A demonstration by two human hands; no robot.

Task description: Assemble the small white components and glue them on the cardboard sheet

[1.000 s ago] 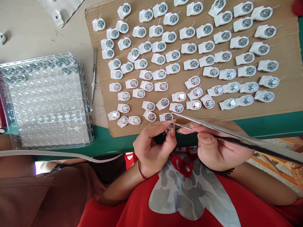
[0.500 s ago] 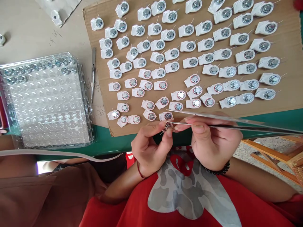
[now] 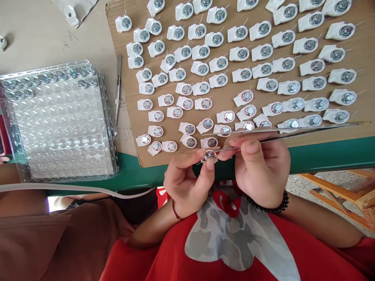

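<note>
small round part pinched in left hand grip, tweezers touching

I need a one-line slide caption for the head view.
Left hand pinches a small round metal part; right hand grips long steel tweezers beside it.

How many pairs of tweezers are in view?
2. One pair of tweezers is in the right hand, tips at the small part held by the left hand. The spare tweezers lie beside the plastic tray.
</note>
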